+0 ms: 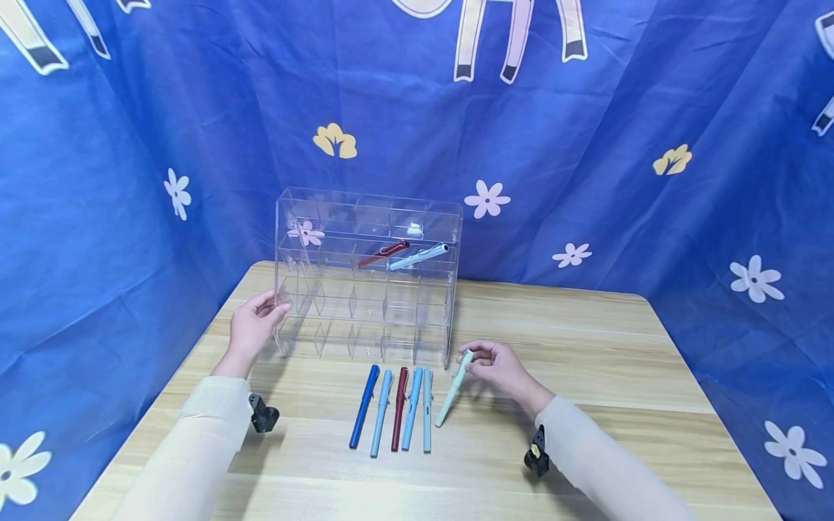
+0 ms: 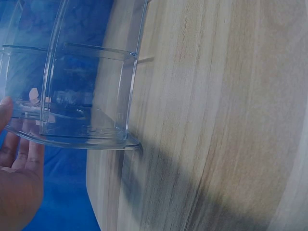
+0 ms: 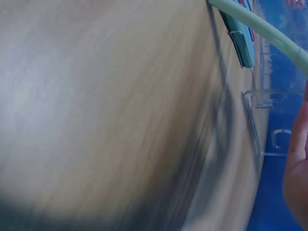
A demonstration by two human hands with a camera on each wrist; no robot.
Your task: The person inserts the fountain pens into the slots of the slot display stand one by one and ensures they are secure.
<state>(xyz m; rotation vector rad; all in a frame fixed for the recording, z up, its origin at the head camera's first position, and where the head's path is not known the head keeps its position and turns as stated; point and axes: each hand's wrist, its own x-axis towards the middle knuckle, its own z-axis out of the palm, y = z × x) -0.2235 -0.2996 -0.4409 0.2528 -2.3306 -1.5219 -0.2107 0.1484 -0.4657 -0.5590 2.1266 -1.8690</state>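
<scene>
A clear acrylic pen rack [image 1: 368, 311] with rows of compartments stands on the table. My left hand [image 1: 254, 325] grips its left side edge; in the left wrist view the thumb is on one face and the fingers [image 2: 21, 154] behind the panel. My right hand [image 1: 500, 369] pinches a mint green pen [image 1: 454, 389] near its upper end, tilted, right of the row of pens. That row holds a dark blue pen [image 1: 364, 407], light blue pens [image 1: 413, 409], a dark red pen [image 1: 399, 409] and a pale teal pen [image 1: 427, 411]. In the rack lie a dark red pen [image 1: 384, 253] and a pale blue pen [image 1: 419, 257].
The wooden table [image 1: 573, 340] extends to the right of the rack. Behind and beside it hangs a blue patterned cloth [image 1: 404, 108]. A black wrist camera [image 1: 263, 414] sits by the left sleeve, another black camera [image 1: 537, 452] by the right.
</scene>
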